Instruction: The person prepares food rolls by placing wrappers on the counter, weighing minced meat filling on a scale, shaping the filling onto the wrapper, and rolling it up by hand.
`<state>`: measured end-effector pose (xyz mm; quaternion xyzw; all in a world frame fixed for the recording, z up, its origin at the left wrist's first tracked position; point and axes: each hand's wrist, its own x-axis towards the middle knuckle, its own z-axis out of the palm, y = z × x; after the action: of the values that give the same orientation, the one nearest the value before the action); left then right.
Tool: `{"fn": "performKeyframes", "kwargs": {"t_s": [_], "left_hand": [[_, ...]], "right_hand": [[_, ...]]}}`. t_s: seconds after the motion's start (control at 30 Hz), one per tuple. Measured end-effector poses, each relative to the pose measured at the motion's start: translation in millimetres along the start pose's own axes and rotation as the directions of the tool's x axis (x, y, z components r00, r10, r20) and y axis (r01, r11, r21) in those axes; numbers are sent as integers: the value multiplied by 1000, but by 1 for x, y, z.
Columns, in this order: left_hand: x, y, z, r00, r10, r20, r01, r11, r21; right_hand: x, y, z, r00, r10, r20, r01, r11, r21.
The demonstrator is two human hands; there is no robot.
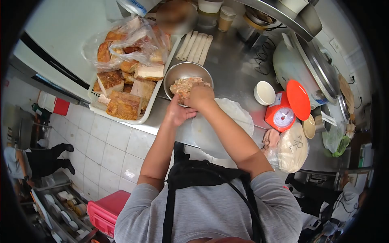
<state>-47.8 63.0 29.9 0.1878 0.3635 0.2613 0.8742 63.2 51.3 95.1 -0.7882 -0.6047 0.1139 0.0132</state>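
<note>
A metal bowl (172, 75) holding a pinkish minced filling (184, 86) with orange bits stands on the steel counter. My right hand (201, 96) reaches into it with fingers curled in the filling; the fingertips are hidden. At the bowl's near rim, my left hand (178, 113) has its fingers stretched out and apart, palm turned up. Partly under my right forearm lies a thin, round, whitish wrapper (239, 117). Behind the bowl, several pale uncooked rolls (195, 47) lie side by side.
On the left, a white tray (142, 120) holds chunks of crisp-skinned pork (123, 104), some under a plastic bag. Rightward are a white bowl (265, 93), a red scale (280, 114), a bagged stack of wrappers (292, 148) and a large cooker (296, 65). Other people stand at both sides.
</note>
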Motion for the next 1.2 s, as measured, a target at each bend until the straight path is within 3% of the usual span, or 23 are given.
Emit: {"fn": "performKeyframes", "kwargs": {"t_s": [0.13,0.23,0.43,0.47,0.53,0.63,0.73,0.77,0.8,0.87,0.9,1.0,1.03,1.07,1.17,1.2], "left_hand": [[-6,0,12,999,53,1,-53,990,-133],[-5,-1,17,994,99,-35,-105,972,-209],[-8,1,13,997,76,29,-69,979,-192],[-7,1,11,996,72,53,-63,985,-162],[-3,0,4,993,64,100,-54,993,-102],[4,-4,-8,995,4,103,1,999,-49],[5,-13,-15,1000,22,20,-23,996,89],[3,-15,-15,999,53,-3,-52,990,129],[0,-16,-16,997,78,-13,-75,982,174],[3,-17,-31,996,79,28,-82,985,150],[0,-17,-34,992,103,73,-112,986,124],[2,-20,-34,989,128,77,-136,985,108],[4,-19,-37,989,134,65,-140,984,108],[10,-19,-42,990,106,95,-112,992,63],[5,-20,-32,985,170,24,-172,974,147],[1,-21,-26,978,207,-8,-202,963,177]], "right_hand": [[-1,-2,-11,985,-11,169,-5,996,92],[3,0,-1,986,-28,166,9,993,114],[19,19,1,896,-368,246,290,908,302],[20,27,1,885,-376,275,195,835,514],[18,39,-7,854,-413,317,-40,555,831],[13,48,-21,896,-332,294,-322,-30,946],[7,64,-46,952,-255,168,-197,-90,976],[3,75,-55,973,-204,110,-133,-103,986],[0,92,-65,988,-153,33,-33,-3,999],[-19,136,-91,990,84,-111,79,313,947],[-29,157,-103,966,178,-188,86,467,880],[-65,238,-127,885,365,-288,43,553,832],[-75,257,-134,822,418,-385,-21,699,715],[-89,274,-141,799,501,-334,-110,667,737],[-89,357,-133,911,408,-62,-251,667,701],[-94,359,-134,961,274,-43,-110,520,847]]}}
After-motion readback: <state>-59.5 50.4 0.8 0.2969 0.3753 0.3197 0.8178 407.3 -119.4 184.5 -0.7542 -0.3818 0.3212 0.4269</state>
